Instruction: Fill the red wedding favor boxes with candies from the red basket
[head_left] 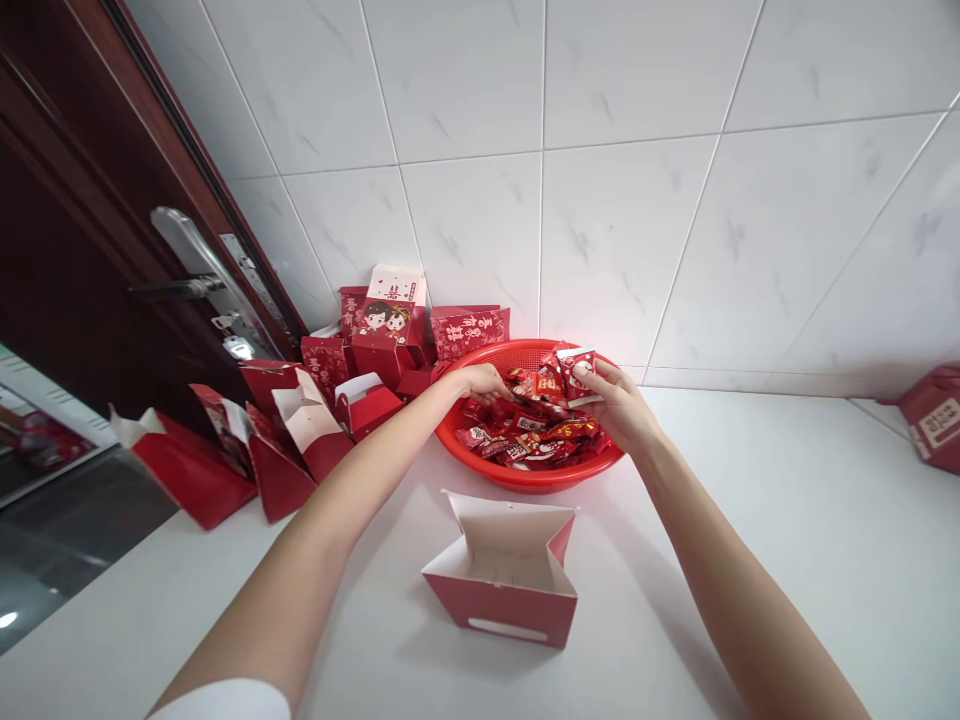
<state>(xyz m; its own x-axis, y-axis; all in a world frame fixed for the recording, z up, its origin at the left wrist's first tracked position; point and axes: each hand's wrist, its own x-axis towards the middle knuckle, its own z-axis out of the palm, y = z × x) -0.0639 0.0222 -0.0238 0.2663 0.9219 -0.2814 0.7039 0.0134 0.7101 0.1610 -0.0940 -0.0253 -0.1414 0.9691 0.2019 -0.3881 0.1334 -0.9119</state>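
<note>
A round red plastic basket (525, 482) stands against the tiled wall, filled with wrapped candies (517, 445) in mostly red wrappers. My right hand (619, 400) pinches a red-and-white candy packet (576, 375) above the basket's right side. Over the left side of the basket, my left hand (484, 382) reaches in with its fingers curled down among the wrappers; what lies between the fingertips is hard to make out. In front of the basket sits a red cardboard gift box (517, 605), its top spread apart and its white inside showing.
Several red gift boxes (300, 430) crowd the left side, some with open tops. One box (386, 320) with two cartoon faces leans at the back. Another red box (937, 415) stands at the far right. A dark door with a metal handle (199, 275) is at left.
</note>
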